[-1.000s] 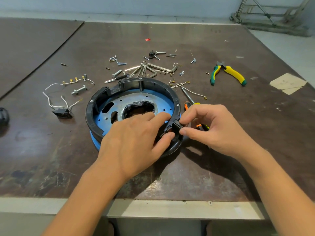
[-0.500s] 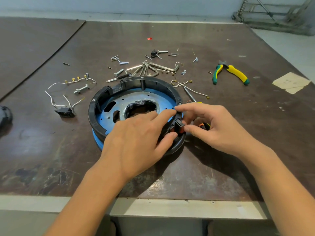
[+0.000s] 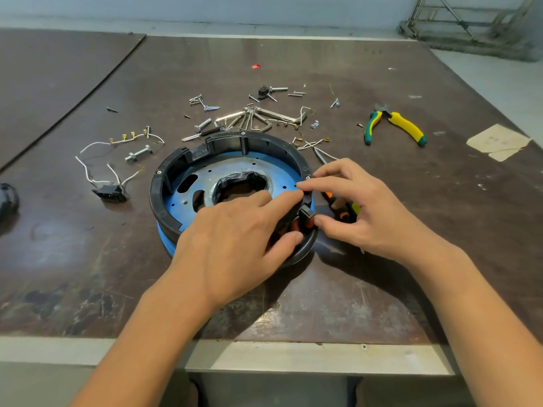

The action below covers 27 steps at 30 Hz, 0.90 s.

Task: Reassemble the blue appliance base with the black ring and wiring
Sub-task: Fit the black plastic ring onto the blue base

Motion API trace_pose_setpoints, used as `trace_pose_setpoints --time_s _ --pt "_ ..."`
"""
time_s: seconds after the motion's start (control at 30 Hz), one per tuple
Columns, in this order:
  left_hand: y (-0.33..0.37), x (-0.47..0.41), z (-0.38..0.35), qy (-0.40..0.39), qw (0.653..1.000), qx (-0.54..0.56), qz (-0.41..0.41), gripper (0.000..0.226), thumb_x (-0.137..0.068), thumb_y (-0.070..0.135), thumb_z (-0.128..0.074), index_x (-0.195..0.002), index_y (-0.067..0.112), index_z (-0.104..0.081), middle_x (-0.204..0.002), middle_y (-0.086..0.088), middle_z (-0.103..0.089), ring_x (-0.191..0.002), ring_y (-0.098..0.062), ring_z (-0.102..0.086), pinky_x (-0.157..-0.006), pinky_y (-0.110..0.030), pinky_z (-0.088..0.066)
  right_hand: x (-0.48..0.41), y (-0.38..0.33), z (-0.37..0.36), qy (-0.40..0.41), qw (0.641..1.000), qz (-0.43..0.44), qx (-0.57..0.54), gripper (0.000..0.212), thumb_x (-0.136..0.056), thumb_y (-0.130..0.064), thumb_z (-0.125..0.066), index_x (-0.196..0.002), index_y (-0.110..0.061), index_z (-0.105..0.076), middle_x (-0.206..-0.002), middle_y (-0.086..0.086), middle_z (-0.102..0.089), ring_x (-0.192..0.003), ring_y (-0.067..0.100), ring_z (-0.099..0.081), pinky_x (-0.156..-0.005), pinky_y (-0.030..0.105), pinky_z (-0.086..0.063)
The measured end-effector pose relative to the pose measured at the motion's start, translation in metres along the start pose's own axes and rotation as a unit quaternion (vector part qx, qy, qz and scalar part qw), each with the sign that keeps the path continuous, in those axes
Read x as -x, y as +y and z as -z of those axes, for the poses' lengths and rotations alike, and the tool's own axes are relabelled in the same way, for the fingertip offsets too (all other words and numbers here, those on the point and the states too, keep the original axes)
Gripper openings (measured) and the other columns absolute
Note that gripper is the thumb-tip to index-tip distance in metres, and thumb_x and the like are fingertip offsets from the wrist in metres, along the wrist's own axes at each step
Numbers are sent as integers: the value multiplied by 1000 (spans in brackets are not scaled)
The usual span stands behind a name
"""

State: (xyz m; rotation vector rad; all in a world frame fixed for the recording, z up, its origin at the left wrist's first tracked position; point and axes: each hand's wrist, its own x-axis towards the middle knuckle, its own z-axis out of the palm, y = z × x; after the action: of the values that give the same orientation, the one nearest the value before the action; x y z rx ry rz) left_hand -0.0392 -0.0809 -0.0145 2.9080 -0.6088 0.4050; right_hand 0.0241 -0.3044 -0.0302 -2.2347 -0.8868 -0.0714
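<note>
The blue appliance base [image 3: 176, 198] lies flat on the brown table [image 3: 323, 304] with the black ring [image 3: 264, 141] seated around its rim. My left hand [image 3: 235, 239] lies over the near right part of the ring, index finger and thumb around a small black switch part [image 3: 305, 215] at the ring's edge. My right hand [image 3: 361, 210] pinches the same switch part from the right, thumb below and index finger on top. White wires with a black connector [image 3: 110, 193] lie loose to the left of the base.
Screws, bolts and hex keys [image 3: 258, 118] are scattered behind the base. Yellow-green pliers [image 3: 393, 124] lie at the right, and an orange-handled tool [image 3: 343, 210] is partly hidden under my right hand. A paper scrap [image 3: 496, 141] sits far right. A black object [image 3: 7, 198] is at the left edge.
My right hand has shifted left and closer over the ring, its index finger now on top of the switch part. The left hand stays on the ring.
</note>
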Motion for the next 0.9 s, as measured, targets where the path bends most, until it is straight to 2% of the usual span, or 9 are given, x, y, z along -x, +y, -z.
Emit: trace_pose_setpoints --time_s 0.1,0.23,0.5,0.63,0.77,0.9 --pt "0 0 0 1 1000 1 -4 50 -92 61 -28 -135 39 -38 -81 11 -51 -65 -11 -55 -42 -28 -39 -1 -1 0 -3 1000 -3 3 48 -84 -19 -72 -131 -27 -63 -126 -2 -52 -117 11 -52 -87 31 -51" --pt "0 0 0 5 1000 6 -7 50 -92 61 -26 -136 38 -38 -82 11 -51 -65 -11 -55 -43 -29 -39 -2 -2 -2 1 1000 -9 -16 47 -83 -15 -72 -129 -25 -64 -126 0 -53 -114 16 -55 -81 37 -55" --pt "1 -1 1 -3 1000 12 -3 48 -92 60 -29 -133 38 -40 -80 12 -49 -62 -10 -53 -42 -26 -33 -3 -6 -2 7 999 -11 -35 46 -81 -13 -72 -125 -22 -67 -122 0 -55 -111 13 -58 -81 34 -56" --pt "7 -5 3 13 1000 14 12 36 -94 61 -35 -118 35 -44 -88 12 -62 -66 -12 -60 -45 -29 -38 -5 -7 1 -2 999 -21 -34 45 -79 -15 -74 -123 -24 -68 -120 -2 -56 -104 13 -60 -80 34 -56" --pt "16 -10 2 35 998 -37 35 35 -95 60 -33 -104 27 -43 -72 9 -57 -53 -14 -53 -42 -27 -31 -8 -8 1 -8 999 -16 -43 44 -80 -16 -79 -122 -25 -69 -117 -1 -56 -104 14 -61 -81 36 -56" --pt "14 -12 3 33 999 0 42 30 -96 55 -34 -103 28 -42 -75 9 -59 -56 -16 -55 -43 -28 -34 -9 -5 3 -13 998 -15 -63 41 -82 -18 -79 -122 -25 -69 -116 -1 -55 -104 16 -60 -82 38 -56"
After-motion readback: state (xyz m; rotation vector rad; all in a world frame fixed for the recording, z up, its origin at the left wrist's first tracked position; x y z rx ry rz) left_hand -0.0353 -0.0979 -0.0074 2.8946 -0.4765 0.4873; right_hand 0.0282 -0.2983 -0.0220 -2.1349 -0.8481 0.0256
